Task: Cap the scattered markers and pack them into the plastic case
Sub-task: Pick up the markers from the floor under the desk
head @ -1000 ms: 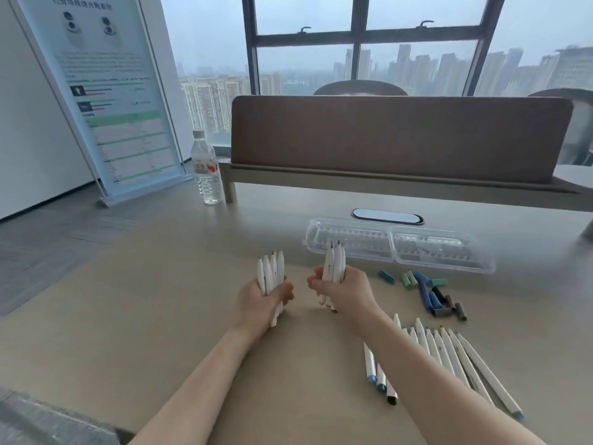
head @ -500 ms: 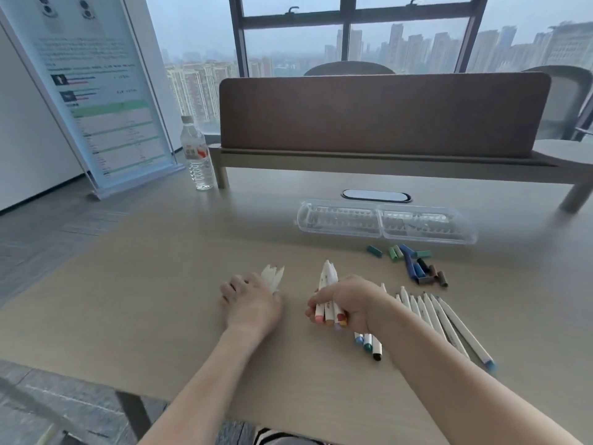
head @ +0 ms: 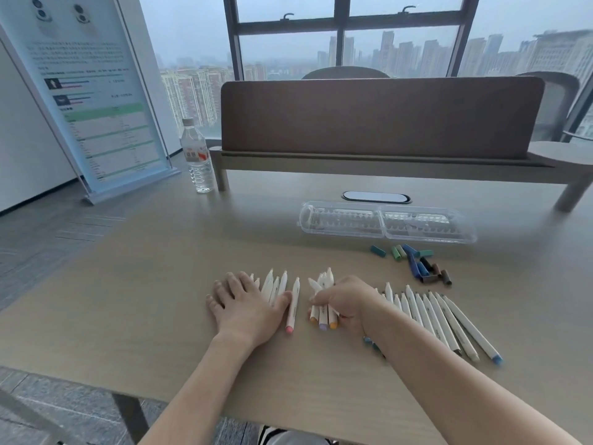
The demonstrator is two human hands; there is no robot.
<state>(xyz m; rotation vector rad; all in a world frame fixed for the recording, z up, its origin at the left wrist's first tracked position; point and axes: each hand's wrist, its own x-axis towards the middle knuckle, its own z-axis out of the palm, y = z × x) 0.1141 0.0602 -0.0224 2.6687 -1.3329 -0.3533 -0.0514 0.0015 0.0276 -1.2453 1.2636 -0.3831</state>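
Note:
My left hand [head: 245,305] lies flat, fingers spread, on a small bunch of white markers [head: 275,285] spread on the table; a pink-ended marker [head: 293,305] lies just beside its thumb. My right hand [head: 348,303] grips a bundle of white markers [head: 324,313] with orange and purple ends, low on the table. A row of white markers [head: 442,319] lies to the right of my right forearm. Loose caps [head: 414,261], blue, green and dark, are piled behind that row. The clear plastic case [head: 386,221] lies further back.
A water bottle [head: 196,157] stands at the back left beside the brown desk divider [head: 382,118]. A cable port [head: 375,197] sits just behind the case. A standing sign [head: 86,91] leans at the far left. The table's front edge is close to my body.
Both hands came down from holding bundles upright. My left hand has laid its markers flat and spread them under its palm. My right hand has lowered its bundle to the table.

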